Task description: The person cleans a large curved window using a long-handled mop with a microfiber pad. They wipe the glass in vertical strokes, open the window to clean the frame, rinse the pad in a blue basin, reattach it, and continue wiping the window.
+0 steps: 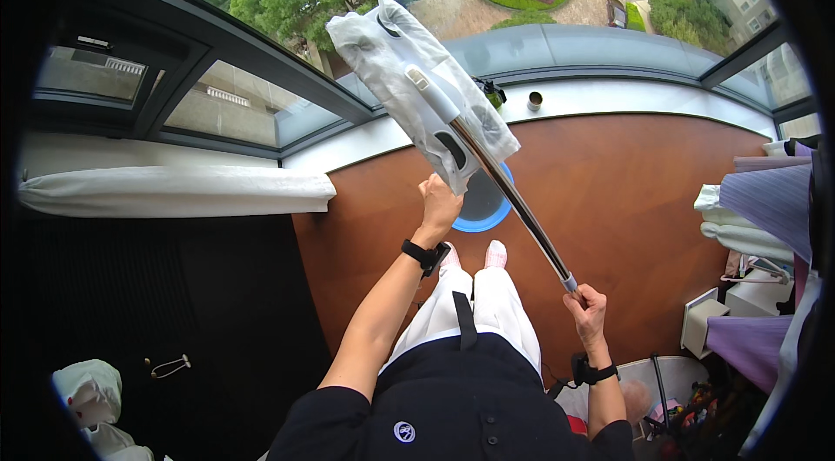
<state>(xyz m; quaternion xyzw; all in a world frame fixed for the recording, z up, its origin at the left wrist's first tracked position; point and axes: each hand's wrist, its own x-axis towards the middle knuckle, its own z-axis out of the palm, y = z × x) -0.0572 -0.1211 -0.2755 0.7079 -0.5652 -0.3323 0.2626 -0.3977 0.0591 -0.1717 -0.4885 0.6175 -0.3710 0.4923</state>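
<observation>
A flat mop is raised in front of me. Its head, wrapped in a white cloth [409,70], points up toward the window. My left hand [439,203] grips the lower edge of the mop cloth. My right hand [587,306] is closed around the end of the dark metal mop handle [513,196], which slants from the head down to the right. Both wrists wear black bands. A round blue basin [496,209] sits on the brown floor behind the mop, just past my feet.
A curved window wall [557,43] runs across the top, with a white ledge holding a small cup [534,100]. A rolled white blind [174,190] lies at left. Hanging purple and white clothes [765,209] crowd the right edge. White box [703,322] stands low right.
</observation>
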